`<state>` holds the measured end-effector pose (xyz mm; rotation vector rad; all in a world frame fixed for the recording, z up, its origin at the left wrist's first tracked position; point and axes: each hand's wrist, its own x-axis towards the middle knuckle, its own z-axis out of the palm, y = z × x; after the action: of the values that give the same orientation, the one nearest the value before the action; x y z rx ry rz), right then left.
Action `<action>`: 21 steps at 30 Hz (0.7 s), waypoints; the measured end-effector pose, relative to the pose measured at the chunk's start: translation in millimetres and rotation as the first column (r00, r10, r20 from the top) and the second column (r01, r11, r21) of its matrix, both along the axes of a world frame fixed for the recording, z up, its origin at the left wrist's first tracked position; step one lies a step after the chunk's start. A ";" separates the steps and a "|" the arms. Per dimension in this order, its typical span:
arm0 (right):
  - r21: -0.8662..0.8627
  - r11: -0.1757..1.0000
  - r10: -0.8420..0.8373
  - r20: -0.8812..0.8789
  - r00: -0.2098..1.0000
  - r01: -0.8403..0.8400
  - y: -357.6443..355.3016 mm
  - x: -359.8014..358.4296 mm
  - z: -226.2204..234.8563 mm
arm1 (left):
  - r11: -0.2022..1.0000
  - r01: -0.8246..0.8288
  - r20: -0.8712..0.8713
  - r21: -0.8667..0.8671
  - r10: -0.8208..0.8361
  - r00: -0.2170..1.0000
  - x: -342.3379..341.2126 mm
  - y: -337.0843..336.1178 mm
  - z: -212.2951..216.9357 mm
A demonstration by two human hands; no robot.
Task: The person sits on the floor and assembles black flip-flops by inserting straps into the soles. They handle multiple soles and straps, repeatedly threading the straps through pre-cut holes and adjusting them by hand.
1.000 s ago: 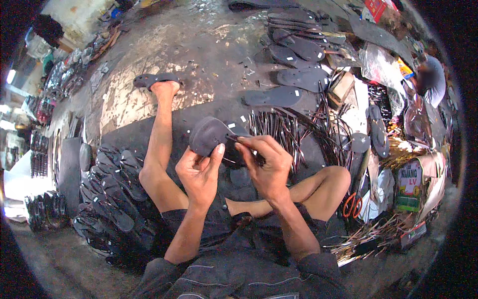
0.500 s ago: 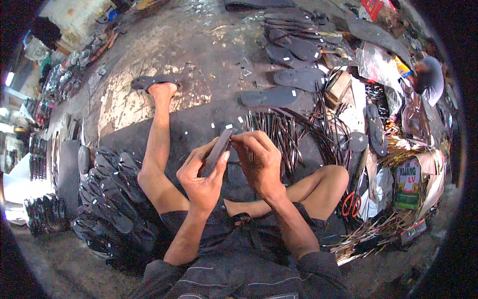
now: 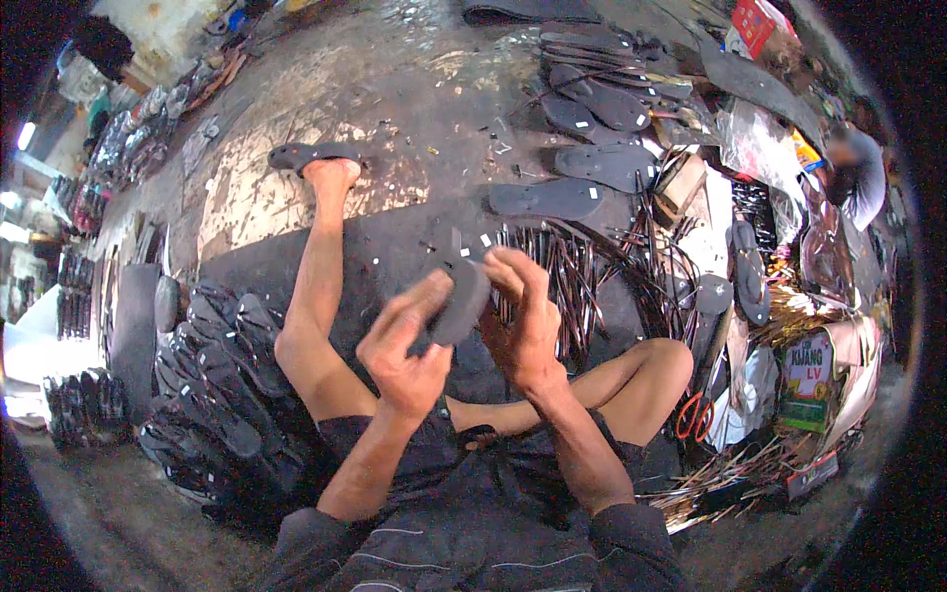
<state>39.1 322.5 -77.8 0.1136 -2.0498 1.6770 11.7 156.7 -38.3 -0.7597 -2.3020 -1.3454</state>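
A dark grey sandal sole [image 3: 461, 304], smeared by motion, is held up in front of my lap, its broad face turned partly toward me. My left hand [image 3: 406, 345] grips its left side, fingers on the upper edge and thumb low down. Against the right edge rests my right hand [image 3: 525, 321], its fingers bent and its thumb partly hidden behind the sole. Beyond the hands, small white pieces [image 3: 485, 240] dot the dark mat. A bundle of thin dark straps [image 3: 557, 286] lies just right of my right hand.
Finished-looking dark sandals [image 3: 222, 395] are heaped at my left. Loose soles [image 3: 546, 199] lie ahead to the right. Orange-handled scissors [image 3: 695, 416], a green and white printed package [image 3: 809, 380] and thin strips [image 3: 730, 488] are at my right. Another person [image 3: 856, 173] sits at far right.
The sole has turned from edge-on to showing its broad face, and moved slightly right. My left fingers have shifted along it; my right fingers have moved from its tip to its right edge.
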 end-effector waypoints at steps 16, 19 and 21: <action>-0.313 0.946 0.190 0.340 0.921 -0.080 79.1 3.6 1.2 | 0.581 -0.347 0.672 0.736 -0.686 0.280 55.9 -17.9 -131.5; -0.318 0.947 0.169 0.351 0.921 -0.052 75.6 5.0 2.5 | 0.458 -0.427 0.592 0.779 -0.762 0.262 63.4 -19.6 -129.5; -0.347 0.938 0.160 0.376 0.913 -0.022 73.3 5.1 7.4 | 0.612 -0.430 0.737 0.663 -0.634 0.234 66.5 -18.7 -113.6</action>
<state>44.2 395.8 -70.4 -0.2748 -2.0154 2.2363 78.2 138.0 -151.8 0.5214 -1.6520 -3.3299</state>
